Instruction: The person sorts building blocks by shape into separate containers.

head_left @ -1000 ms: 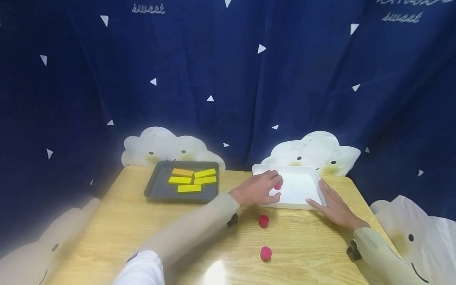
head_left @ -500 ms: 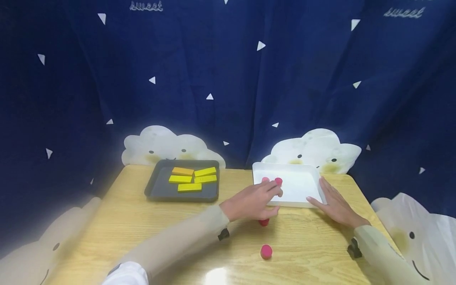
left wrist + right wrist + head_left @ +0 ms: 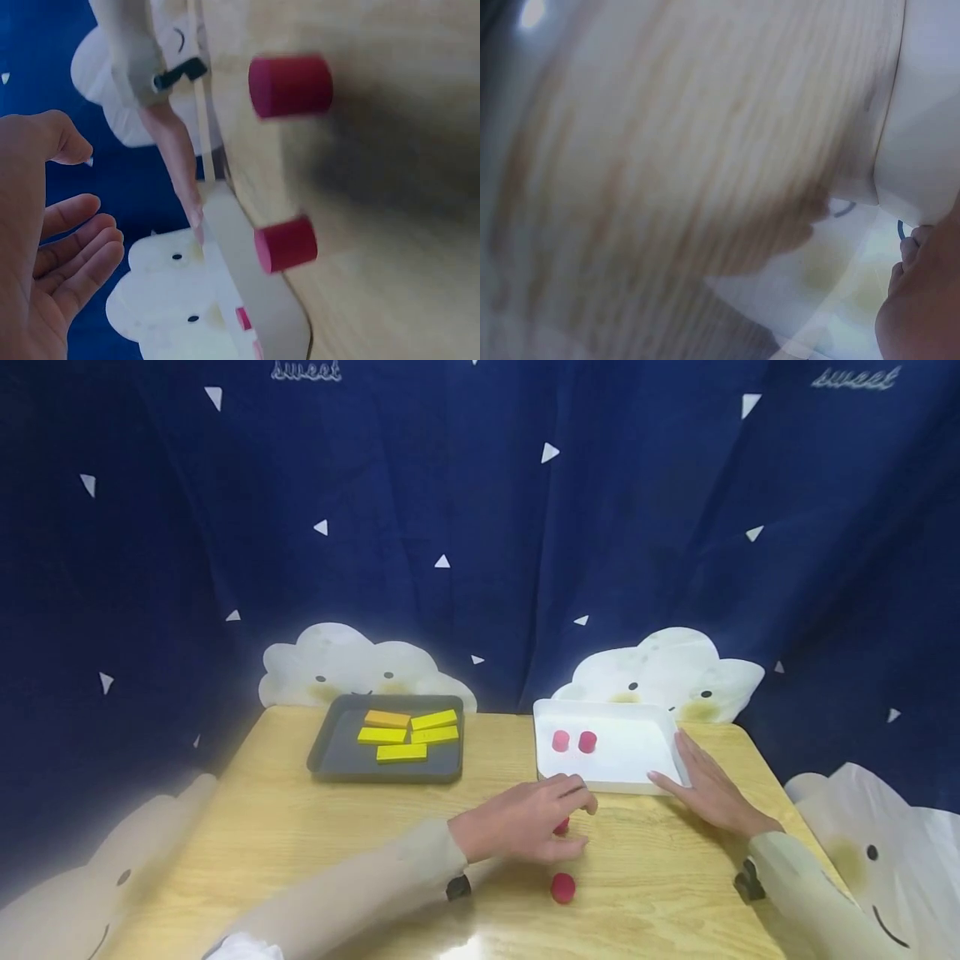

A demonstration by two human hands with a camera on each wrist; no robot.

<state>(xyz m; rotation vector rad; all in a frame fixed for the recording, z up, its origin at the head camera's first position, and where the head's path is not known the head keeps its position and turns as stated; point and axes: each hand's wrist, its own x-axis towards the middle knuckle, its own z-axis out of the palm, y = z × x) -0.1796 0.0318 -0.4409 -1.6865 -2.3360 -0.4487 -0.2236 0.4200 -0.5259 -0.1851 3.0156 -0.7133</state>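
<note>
My left hand [image 3: 517,822] hovers over the table with thumb and fingers apart, its grasp empty. Partly hidden behind its fingers stands a small red cylinder [image 3: 561,828]; the left wrist view shows that cylinder [image 3: 286,244] apart from the hand [image 3: 56,255]. Closer to the front stands another red cylinder [image 3: 563,887]. A pinkish cylinder [image 3: 560,741] and a red one [image 3: 587,742] stand side by side at the left inside the white tray [image 3: 637,788]. My right hand [image 3: 712,793] rests against that tray's right side, fingers straight, thumb at the front corner.
A dark grey tray [image 3: 330,764] at the back left holds several yellow blocks [image 3: 401,753] and one orange block [image 3: 387,719]. Both trays stand on the wooden table [image 3: 360,818], near its back edge. A blue curtain [image 3: 420,485] hangs behind.
My left hand has let go of a red cylinder in the white tray and drawn back toward the front, over the nearer cylinder on the table. The right hand stays at the tray.
</note>
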